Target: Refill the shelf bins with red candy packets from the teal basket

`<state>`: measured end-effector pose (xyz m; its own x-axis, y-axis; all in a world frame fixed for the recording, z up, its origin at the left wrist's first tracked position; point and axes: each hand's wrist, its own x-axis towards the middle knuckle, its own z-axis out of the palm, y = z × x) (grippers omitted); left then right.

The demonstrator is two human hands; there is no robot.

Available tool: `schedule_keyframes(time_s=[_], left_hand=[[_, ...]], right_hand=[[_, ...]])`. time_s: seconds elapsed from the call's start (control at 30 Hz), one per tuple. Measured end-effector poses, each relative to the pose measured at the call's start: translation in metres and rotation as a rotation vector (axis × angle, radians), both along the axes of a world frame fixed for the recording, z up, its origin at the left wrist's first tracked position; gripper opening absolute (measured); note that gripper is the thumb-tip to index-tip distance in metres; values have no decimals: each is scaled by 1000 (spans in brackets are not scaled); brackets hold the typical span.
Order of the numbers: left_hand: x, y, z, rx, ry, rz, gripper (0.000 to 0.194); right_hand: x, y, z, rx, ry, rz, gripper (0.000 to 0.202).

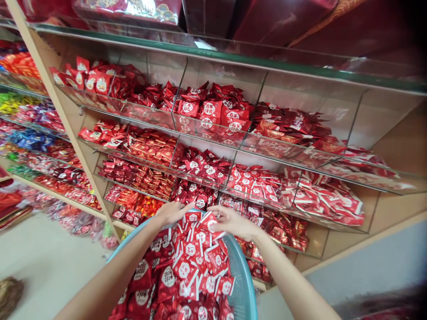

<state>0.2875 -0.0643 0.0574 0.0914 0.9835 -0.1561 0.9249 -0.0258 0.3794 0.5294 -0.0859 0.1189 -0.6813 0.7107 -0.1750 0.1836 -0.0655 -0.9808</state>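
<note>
A teal plastic basket (245, 275) full of red and white candy packets (183, 269) stands below the shelves. My left hand (175, 212) rests at the basket's far rim, fingers stretched toward the right; whatever lies under its fingertips is hidden. Just to the right, my right hand (230, 222) has its thumb and fingers closed on a red packet (211, 222) over the far side of the pile. The two hands are a short distance apart.
Wooden shelving with glass-fronted bins (207, 126) of red packets spans the view behind the basket. Another shelf of colourful candies (36, 140) is at the left. Bagged candies (73, 218) lie on the floor below it. Large dark red boxes (283, 20) sit on top.
</note>
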Motion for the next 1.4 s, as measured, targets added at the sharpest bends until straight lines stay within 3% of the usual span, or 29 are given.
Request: schedule_keyframes(time_s=[0.1,0.3,0.53,0.73,0.97,1.1,1.2,1.4], left_hand=[[-1,0,-1,10,0,-7,71],[-3,-3,2,7,3,4,71],[-4,-4,1,11,32,8,72],[-3,-5,2,-14,8,42,71],[1,-7,6,-28,-15,35,74],[2,-7,6,-16,1,5,73],[2,-7,5,-13,9,-11,72],[1,-6,1,5,30,-16,70]], right_hand=[[-17,8,-21,-19,14,35,58],[-42,14,-37,52,-48,0,63],[-57,14,-59,215,-163,-55,42],[-51,11,-56,353,-150,-86,38],[-41,9,-48,385,-170,-166,37],[-42,-8,-35,739,-364,-260,33],[-50,-27,-29,934,-483,-194,25],[-73,-51,-50,895,-571,-33,19]])
